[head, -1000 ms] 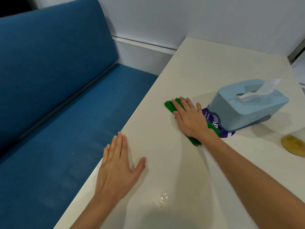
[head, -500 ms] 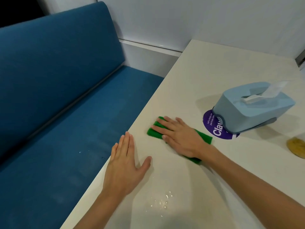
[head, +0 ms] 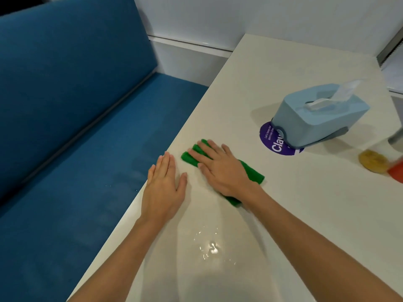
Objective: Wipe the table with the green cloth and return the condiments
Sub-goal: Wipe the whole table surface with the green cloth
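Diagonally, green cloth point(head: 253, 173), long axis far-left to near-right, under flat right hand point(head: 220, 171)

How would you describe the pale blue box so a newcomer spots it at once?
Find the cream table beside the blue bench; on its far right part sits a pale blue box, partly covering a round purple sticker. It is the only boxy thing there, with a white sheet poking from its top, unlike the flat green cloth under the right hand.
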`<state>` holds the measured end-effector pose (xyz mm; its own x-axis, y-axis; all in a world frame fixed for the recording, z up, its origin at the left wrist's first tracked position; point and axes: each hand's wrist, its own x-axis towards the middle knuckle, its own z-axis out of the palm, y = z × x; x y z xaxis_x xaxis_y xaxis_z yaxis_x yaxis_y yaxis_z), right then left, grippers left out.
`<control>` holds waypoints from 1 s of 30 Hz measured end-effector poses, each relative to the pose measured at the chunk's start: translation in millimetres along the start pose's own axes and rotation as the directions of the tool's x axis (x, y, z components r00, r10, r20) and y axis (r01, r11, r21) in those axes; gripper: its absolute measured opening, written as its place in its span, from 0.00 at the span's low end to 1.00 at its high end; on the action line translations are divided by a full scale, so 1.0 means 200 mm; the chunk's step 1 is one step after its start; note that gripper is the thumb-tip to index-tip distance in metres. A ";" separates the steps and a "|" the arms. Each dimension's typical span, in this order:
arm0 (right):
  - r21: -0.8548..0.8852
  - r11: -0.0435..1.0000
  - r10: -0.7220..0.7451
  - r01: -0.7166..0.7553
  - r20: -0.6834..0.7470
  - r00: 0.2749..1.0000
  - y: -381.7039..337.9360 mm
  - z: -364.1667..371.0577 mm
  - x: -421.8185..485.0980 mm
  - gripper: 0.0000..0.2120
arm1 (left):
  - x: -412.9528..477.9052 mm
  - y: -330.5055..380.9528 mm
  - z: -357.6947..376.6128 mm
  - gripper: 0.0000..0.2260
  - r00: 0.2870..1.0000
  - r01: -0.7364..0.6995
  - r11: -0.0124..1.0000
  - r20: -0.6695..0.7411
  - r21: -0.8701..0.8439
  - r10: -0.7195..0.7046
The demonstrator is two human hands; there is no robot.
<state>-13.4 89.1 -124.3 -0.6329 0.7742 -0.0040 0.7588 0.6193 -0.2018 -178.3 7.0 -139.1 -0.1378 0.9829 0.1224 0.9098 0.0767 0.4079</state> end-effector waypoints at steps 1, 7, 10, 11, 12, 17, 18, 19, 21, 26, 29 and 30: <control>0.001 0.999 -0.053 0.053 0.021 0.998 0.01 -0.01 -0.13 0.25 | -0.01 0.00 -0.01 0.28 1.000 -0.002 1.000 0.018 -0.028 0.003; -0.044 0.987 0.153 -0.153 0.006 0.988 0.37 -0.09 -0.42 0.25 | -0.08 -0.07 -0.07 0.18 0.997 -0.030 0.998 0.063 -0.048 0.033; -0.074 0.927 0.361 -0.368 -0.094 0.928 0.37 -0.08 -0.21 0.25 | -0.13 -0.08 -0.06 0.21 0.995 -0.077 0.997 0.062 0.023 0.076; -0.074 0.905 0.410 -0.419 -0.112 0.905 0.34 -0.07 -0.13 0.24 | -0.12 -0.08 -0.05 0.21 0.996 -0.072 0.997 0.062 0.032 0.070; -0.068 0.891 0.439 -0.449 -0.123 0.890 0.28 -0.05 -0.05 0.24 | -0.12 -0.08 -0.05 0.21 0.996 -0.065 0.997 0.063 0.036 0.063; -0.039 0.944 0.325 -0.329 -0.085 0.942 -0.11 0.04 0.13 0.24 | -0.13 -0.10 -0.05 0.22 0.997 -0.080 0.997 0.021 -0.005 0.080; -0.037 0.964 0.260 -0.263 -0.067 0.963 -0.16 0.05 0.10 0.24 | -0.14 -0.10 -0.05 0.23 0.996 -0.082 0.996 0.017 -0.018 0.082; -0.038 0.982 0.182 -0.184 -0.048 0.982 -0.19 0.05 0.04 0.24 | -0.14 -0.11 -0.05 0.24 0.996 -0.083 0.996 0.014 -0.027 0.084; -0.033 0.999 0.021 -0.021 -0.004 1.000 -0.17 0.04 -0.13 0.24 | -0.15 -0.11 -0.04 0.24 0.996 -0.090 0.995 0.018 -0.037 0.090; -0.030 0.992 0.121 -0.121 0.010 0.993 0.16 -0.04 -0.35 0.24 | -0.14 -0.10 -0.03 0.22 0.995 -0.090 0.995 0.026 -0.042 0.091; -0.073 0.950 0.301 -0.305 -0.053 0.952 0.25 -0.04 -0.18 0.23 | -0.14 -0.09 -0.03 0.22 0.995 -0.095 0.995 0.009 -0.011 0.095; -0.083 0.932 0.348 -0.354 -0.074 0.934 0.23 -0.03 -0.10 0.23 | -0.14 -0.09 -0.03 0.22 0.996 -0.092 0.996 0.006 -0.010 0.092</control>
<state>34.6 103.1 -126.6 -0.3158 0.9488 -0.0015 0.9436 0.3139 -0.1051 -192.9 -23.1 -143.9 -0.0508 0.9868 0.1537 0.9148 -0.0158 0.4036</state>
